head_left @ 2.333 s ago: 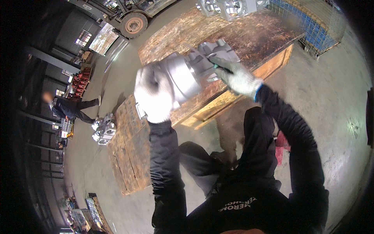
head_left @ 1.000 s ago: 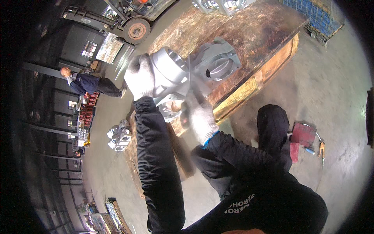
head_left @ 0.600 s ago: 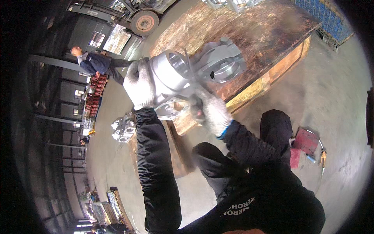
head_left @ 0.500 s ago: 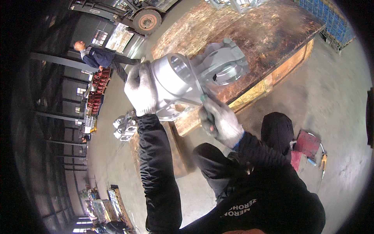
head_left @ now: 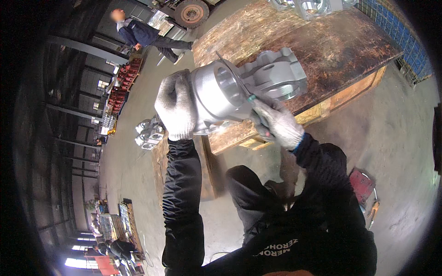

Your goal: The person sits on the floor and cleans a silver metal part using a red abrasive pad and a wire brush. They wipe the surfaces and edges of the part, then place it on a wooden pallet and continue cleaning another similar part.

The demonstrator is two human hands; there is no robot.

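A large silver-grey metal casting (head_left: 206,92) with a wide round bore is in front of me, above the near end of a wooden board. My left hand (head_left: 176,106), in a whitish knit glove, grips its left rim with the fingers curled. My right hand (head_left: 280,123), gloved too, is closed round the green handle of a file (head_left: 230,69). The file's thin dark blade slants up and left across the right edge of the bore. Beyond it shows a lobed grey metal section (head_left: 276,73); whether it belongs to the same casting I cannot tell.
The stained wooden board (head_left: 340,50) bears more metal castings (head_left: 313,7) at its far end. Blue wire-mesh crates (head_left: 396,32) stand at the far right. Further castings (head_left: 149,133) lie to the left. A red object (head_left: 361,186) lies on the floor. A person (head_left: 142,34) walks at the far left.
The view has shifted, and the casting appears slightly turned. The file's blade now shows lying across the bore's edge. The person in the background has stepped along.
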